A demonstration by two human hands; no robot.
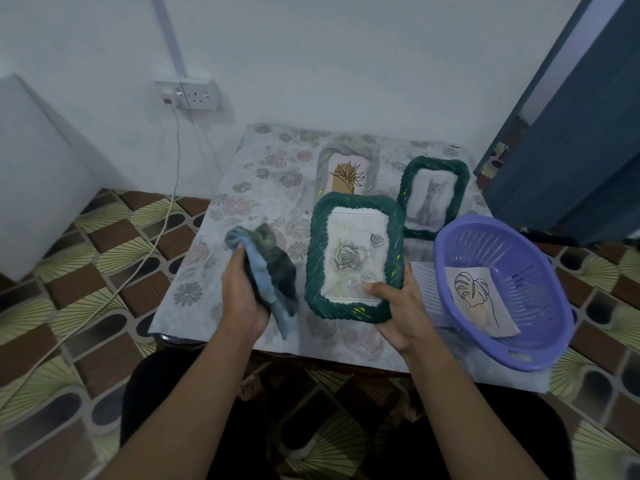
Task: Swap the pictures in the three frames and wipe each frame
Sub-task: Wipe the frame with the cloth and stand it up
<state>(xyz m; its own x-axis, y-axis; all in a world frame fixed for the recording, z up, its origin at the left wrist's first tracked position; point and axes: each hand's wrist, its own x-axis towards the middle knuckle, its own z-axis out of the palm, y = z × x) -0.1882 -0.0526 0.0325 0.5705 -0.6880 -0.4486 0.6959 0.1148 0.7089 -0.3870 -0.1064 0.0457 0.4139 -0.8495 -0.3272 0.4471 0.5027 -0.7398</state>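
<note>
Left of the basket (550,306), the right hand (398,313) grips the rose frame (316,258); farther left, the left hand (242,292) clutches a cloth (273,271).

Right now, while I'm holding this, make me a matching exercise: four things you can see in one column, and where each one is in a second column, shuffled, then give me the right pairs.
Column one
1. cloth
2. rose frame
3. cat frame
4. leaf drawing

Column two
A. inside the purple basket
B. on the table, touched by neither hand
C. gripped by the left hand
D. held at its lower corner by the right hand

Pairs: 1-C, 2-D, 3-B, 4-A
</note>
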